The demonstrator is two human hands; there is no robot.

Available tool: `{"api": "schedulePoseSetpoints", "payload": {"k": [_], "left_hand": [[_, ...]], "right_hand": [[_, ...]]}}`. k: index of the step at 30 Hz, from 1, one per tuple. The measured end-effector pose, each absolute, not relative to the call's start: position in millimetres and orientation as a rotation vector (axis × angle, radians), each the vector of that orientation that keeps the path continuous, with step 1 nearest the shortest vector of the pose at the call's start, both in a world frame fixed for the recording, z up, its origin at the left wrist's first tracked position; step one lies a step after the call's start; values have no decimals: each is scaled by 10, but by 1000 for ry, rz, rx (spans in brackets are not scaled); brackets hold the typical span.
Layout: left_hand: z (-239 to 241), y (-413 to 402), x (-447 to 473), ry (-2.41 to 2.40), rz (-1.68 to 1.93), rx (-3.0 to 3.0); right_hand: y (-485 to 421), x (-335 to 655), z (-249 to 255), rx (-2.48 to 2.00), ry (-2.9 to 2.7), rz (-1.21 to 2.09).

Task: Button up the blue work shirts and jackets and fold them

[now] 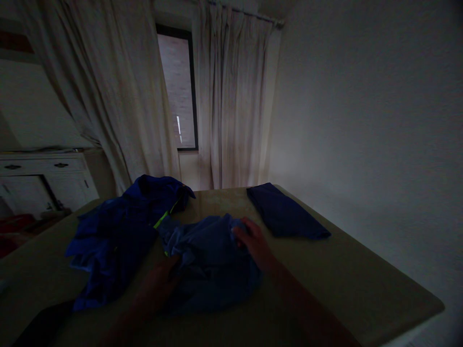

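A crumpled blue garment (210, 260) lies on the table (343, 274) in front of me. My right hand (253, 241) rests on its far right edge, fingers curled into the cloth. My left hand (162, 279) lies on the garment's near left side, dark and hard to make out. A larger heap of bright blue clothing (123, 231) with a yellow-green stripe sits to the left, touching the crumpled garment. A neatly folded dark blue garment (285, 212) lies at the far right of the table.
The room is dim. Curtains (231, 96) hang on both sides of a window (179, 91) behind the table. A white cabinet (43, 183) stands at the left. A plain wall runs along the right, close to the table's edge.
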State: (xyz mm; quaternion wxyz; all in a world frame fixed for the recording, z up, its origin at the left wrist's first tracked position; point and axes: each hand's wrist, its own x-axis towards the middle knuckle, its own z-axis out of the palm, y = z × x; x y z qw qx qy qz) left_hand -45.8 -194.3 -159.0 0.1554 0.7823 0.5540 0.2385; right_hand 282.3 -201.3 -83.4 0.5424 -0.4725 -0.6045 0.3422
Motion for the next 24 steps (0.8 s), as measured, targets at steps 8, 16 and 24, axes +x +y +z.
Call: {"api": "schedulePoseSetpoints", "payload": {"k": [8, 16, 24], "left_hand": [[-1549, -2001, -492, 1577, 928, 2347], [-1533, -2148, -286, 920, 917, 2916], [-699, -1850, -573, 1660, 1416, 2077]], "right_hand": [[-2554, 2205, -1072, -752, -2518, 890], [-2544, 2178, -1099, -602, -2460, 691], [-2192, 2568, -1006, -993, -2229, 285]]}}
